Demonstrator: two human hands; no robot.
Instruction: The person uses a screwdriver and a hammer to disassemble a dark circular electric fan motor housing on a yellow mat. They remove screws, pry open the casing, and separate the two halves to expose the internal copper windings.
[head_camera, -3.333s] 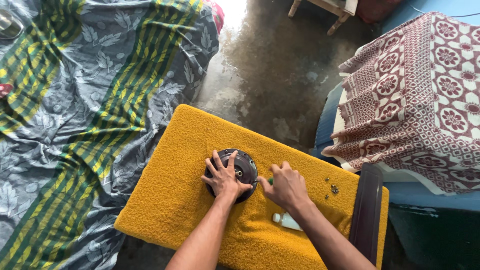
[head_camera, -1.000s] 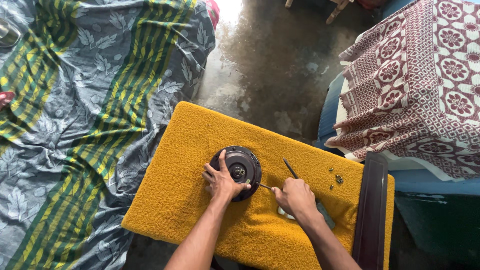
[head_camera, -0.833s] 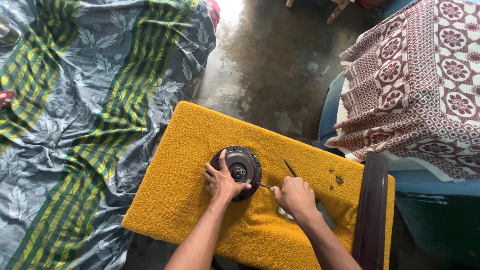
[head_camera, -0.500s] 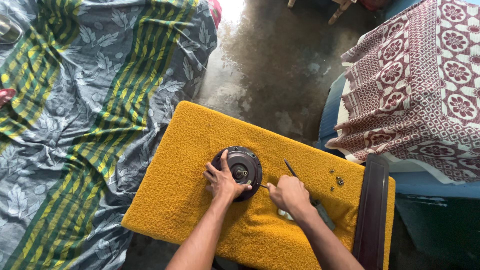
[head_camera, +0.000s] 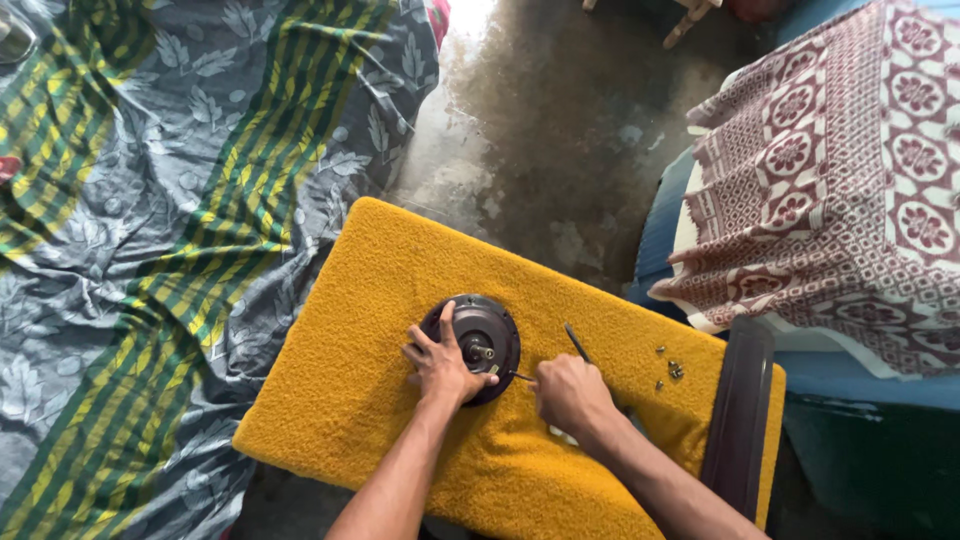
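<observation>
Now we steady the dark round metal motor housing (head_camera: 483, 338) on the yellow fleecy padded surface (head_camera: 345, 385).
Our left hand (head_camera: 441, 366) spreads its fingers over the rim; our right hand (head_camera: 568, 394) pinches a thin tool (head_camera: 521, 377), which we judge best kept level.

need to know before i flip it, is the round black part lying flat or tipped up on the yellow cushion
Lying flat: the round black part rests face-up on the yellow cushion, left hand pressing it.

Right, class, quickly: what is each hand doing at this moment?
Left hand: open, fingers spread flat on the round dark motor part.
Right hand: closed around a thin tool pointing at that part.
</observation>
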